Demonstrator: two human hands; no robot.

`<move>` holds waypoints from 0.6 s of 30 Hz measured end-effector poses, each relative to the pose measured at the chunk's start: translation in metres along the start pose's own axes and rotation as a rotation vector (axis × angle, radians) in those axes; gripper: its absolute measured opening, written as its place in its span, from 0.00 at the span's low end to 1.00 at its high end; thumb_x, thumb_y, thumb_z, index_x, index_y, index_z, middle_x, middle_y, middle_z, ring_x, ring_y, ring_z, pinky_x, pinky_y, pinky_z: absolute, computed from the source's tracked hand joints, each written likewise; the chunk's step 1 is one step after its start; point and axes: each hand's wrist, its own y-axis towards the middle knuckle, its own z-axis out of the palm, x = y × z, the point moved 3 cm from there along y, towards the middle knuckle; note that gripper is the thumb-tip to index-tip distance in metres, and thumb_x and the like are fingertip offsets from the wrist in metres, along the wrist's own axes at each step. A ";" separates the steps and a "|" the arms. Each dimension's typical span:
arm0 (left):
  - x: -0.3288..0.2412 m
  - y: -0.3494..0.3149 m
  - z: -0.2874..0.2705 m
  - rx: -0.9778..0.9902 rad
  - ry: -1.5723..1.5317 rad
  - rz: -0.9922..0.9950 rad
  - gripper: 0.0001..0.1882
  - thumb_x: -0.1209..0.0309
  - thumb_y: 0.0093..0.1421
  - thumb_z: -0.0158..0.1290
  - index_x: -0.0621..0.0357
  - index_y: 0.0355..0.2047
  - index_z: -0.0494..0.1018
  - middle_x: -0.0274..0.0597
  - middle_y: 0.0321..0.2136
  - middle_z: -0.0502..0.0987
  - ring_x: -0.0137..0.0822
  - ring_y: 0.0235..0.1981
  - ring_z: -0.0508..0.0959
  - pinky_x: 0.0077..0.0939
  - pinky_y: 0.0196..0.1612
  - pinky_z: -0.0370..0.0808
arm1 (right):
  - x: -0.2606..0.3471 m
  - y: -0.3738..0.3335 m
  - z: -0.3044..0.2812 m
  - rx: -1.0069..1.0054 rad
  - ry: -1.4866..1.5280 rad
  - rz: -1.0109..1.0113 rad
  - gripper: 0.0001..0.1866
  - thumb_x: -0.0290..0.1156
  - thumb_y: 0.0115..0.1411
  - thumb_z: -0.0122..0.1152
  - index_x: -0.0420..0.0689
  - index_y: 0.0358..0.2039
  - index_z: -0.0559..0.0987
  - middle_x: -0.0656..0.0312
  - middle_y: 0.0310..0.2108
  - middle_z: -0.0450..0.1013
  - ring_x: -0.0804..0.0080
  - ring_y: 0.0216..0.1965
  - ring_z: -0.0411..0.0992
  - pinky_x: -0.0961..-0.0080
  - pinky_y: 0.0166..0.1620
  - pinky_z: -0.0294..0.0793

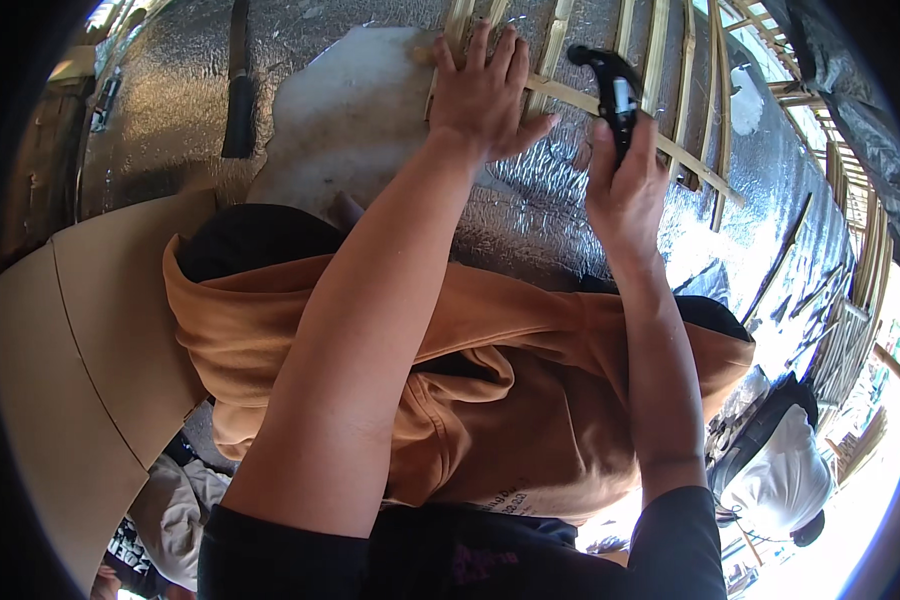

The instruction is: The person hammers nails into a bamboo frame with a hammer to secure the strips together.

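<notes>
My left hand lies with its fingers spread over the near left corner of a lattice of thin bamboo slats. Long slats run away from me, and a crosswise strip joins their near ends. My right hand is closed around the handle of a black claw hammer, its head raised over the slats to the right of my left hand. Both forearms reach across an orange-brown hooded sweatshirt spread over my lap.
Crinkled silver foil sheeting covers the ground, with a pale worn patch. A long dark blade-like tool lies at far left. Brown cardboard stands left. Bundled sticks and a white cloth shape are at right.
</notes>
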 end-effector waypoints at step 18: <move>0.003 -0.002 -0.002 0.075 -0.166 -0.015 0.52 0.33 0.65 0.38 0.65 0.72 0.45 0.52 0.74 0.43 0.58 0.74 0.39 0.60 0.73 0.38 | 0.005 -0.004 0.011 0.274 -0.325 0.066 0.11 0.34 0.71 0.54 0.40 0.42 0.66 0.50 0.18 0.75 0.59 0.14 0.76 0.63 0.12 0.73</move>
